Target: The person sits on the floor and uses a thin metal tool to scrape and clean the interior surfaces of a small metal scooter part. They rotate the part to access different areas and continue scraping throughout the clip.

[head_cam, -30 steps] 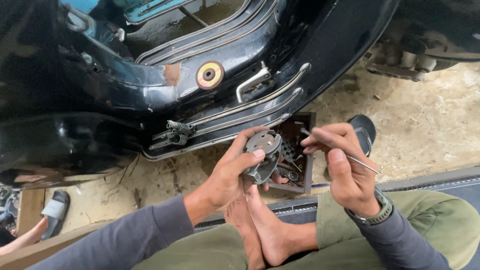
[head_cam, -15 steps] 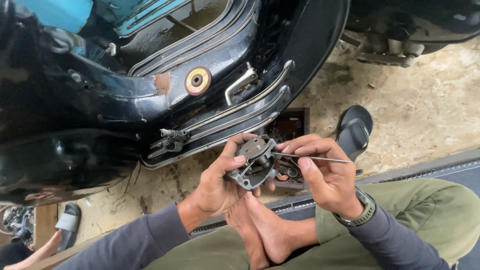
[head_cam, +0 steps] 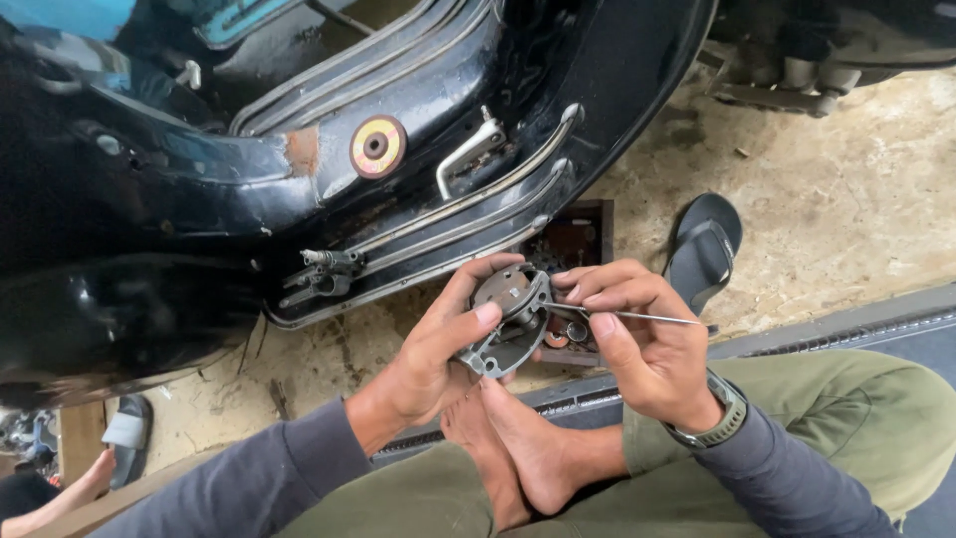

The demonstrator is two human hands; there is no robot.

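Centre of view: a round grey metal part (head_cam: 510,317), tilted, held above the person's bare feet (head_cam: 518,448). The left hand (head_cam: 438,349) grips it from 8 o'clock, fingers curled around its rim and thumb (head_cam: 468,324) pressed on its lower face. The right hand (head_cam: 637,339) meets the part from 3 o'clock; its fingers are pressed together, pinching a thin metal rod (head_cam: 637,317) whose free end points toward 3 o'clock and whose inner end touches the part. A watch (head_cam: 719,413) sits on the right wrist. Just behind the part, at 12 to 1 o'clock, a small dark wooden box (head_cam: 578,234) of hardware stands on the floor (head_cam: 846,219); its contents are too small to tell. At 2 o'clock a black sandal (head_cam: 705,247) lies near the box. From 9 to 12 o'clock a black scooter body (head_cam: 299,179) fills the upper view, with chrome strips (head_cam: 468,214), a round yellow-ringed plug (head_cam: 376,146) and a metal bracket (head_cam: 468,154). At 7 o'clock, well apart, another person's foot (head_cam: 85,483) lies beside a grey sandal (head_cam: 127,433).
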